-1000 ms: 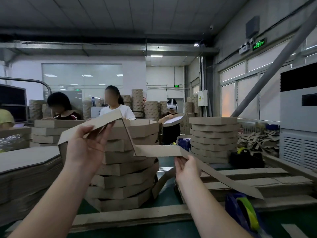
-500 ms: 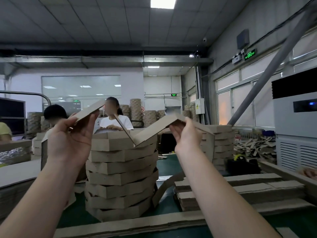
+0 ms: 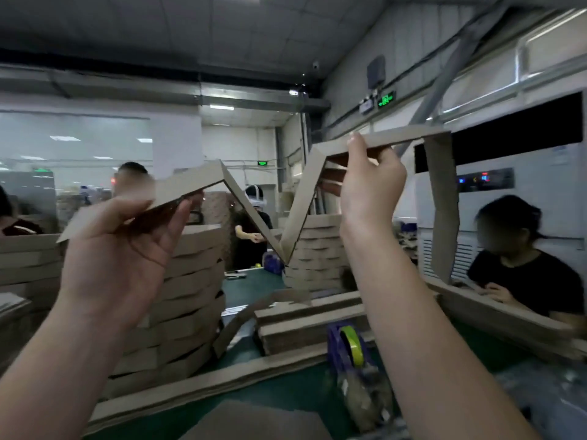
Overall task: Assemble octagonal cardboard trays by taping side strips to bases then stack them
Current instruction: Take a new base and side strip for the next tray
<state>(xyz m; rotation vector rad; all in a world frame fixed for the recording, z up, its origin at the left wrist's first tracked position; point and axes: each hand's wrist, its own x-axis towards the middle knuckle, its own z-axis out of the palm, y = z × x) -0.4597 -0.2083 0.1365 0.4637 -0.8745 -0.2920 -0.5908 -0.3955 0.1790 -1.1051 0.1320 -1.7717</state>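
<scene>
Both hands hold one long creased strip (image 3: 303, 201) up in the air, well above the table (image 3: 286, 395). The left hand (image 3: 127, 249) grips the strip's left end, its fingers (image 3: 178, 217) curled under the card and its thumb on the top. The right hand (image 3: 368, 192) pinches a flat section further along, with the thumb on the near edge and the fingers (image 3: 386, 160) clamped on the underside.

Between the two sets of fingers the strip rises to a peak just right of the left fingers. It then drops to a sharp V and climbs again to the right fingers. Past the right fingers it runs level to a corner, and its last sections hang straight down, free of both hands.

Below the left fingers a stack of trays (image 3: 190, 296) stands on the table. A second stack (image 3: 317, 249) stands behind the V, further off. Under the right fingers lies a pile of flat strips (image 3: 301, 328), and one loose bent strip (image 3: 241, 319) leans beside it. A tape dispenser (image 3: 346, 344) with a yellow roll sits just left of the right forearm, nearer than the pile. A flat sheet (image 3: 254, 420) lies at the near edge below both wrists. To the right of the hanging end a worker (image 3: 524, 281) in black sits at the table.
</scene>
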